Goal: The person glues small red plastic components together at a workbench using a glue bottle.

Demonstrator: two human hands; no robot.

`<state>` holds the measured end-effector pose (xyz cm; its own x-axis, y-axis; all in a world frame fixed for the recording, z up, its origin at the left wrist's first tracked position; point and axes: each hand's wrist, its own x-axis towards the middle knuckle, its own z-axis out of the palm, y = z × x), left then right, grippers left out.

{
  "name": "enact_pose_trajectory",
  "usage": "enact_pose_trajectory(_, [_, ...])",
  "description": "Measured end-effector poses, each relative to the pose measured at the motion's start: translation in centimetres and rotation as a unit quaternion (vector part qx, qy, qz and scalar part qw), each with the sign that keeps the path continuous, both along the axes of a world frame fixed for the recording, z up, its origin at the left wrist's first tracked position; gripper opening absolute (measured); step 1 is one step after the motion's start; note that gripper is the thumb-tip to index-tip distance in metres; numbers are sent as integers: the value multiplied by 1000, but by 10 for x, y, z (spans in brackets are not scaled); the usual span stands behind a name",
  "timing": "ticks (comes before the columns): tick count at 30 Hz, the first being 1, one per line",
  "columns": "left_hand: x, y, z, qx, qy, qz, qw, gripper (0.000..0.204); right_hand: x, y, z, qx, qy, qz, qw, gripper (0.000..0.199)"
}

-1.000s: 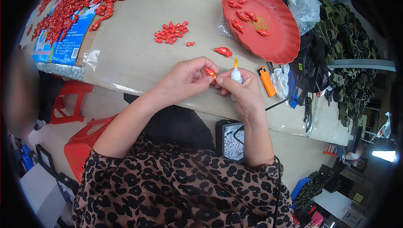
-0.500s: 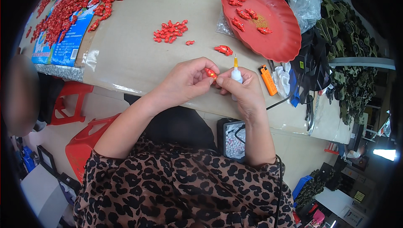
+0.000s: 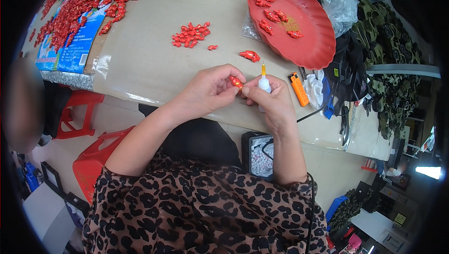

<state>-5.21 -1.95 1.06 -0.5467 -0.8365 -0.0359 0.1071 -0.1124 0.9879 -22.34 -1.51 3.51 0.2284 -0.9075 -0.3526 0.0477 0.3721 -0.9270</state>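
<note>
At the lower centre of the frame, a dark-rimmed container (image 3: 245, 149) stands below the table edge; it holds small pale pieces (image 3: 263, 158), type not discernible. Above it, my left hand (image 3: 216, 88) pinches a red piece (image 3: 235, 82) at the frame centre. My right hand (image 3: 276, 99) meets the same piece with thumb and finger while gripping a white bottle (image 3: 264, 85), its needle tip pointing up. An orange lighter (image 3: 298, 89) lies to the right.

Beyond my hands, one red figure (image 3: 249, 56) and a cluster of small red parts (image 3: 191, 35) lie on the table (image 3: 149, 53). At upper right, the scalloped red tray (image 3: 314, 36) contains six red figures (image 3: 265, 27). At upper left, a large red pile (image 3: 86, 11) covers much of a blue sheet (image 3: 70, 57).

Progress, as judged: one piece in work, six perhaps done, most remaining.
</note>
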Motion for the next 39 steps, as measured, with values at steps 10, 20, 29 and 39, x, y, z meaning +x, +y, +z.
enact_pose_trajectory(10, [-4,-7,11,139,8,32,990,14,4,-1,-1,-5,-1,-27,1000,12])
enact_pose_trajectory(20, [-4,-8,13,119,-32,31,992,14,6,-3,-1,-9,13,-36,999,14])
enact_pose_trajectory(29, [-15,-13,7,-117,-174,120,971,15,4,8,-11,-105,-89,-200,970,20])
enact_pose_trajectory(39, [-32,-40,20,-397,-441,201,779,17,-2,9,-18,-111,-128,-194,966,16])
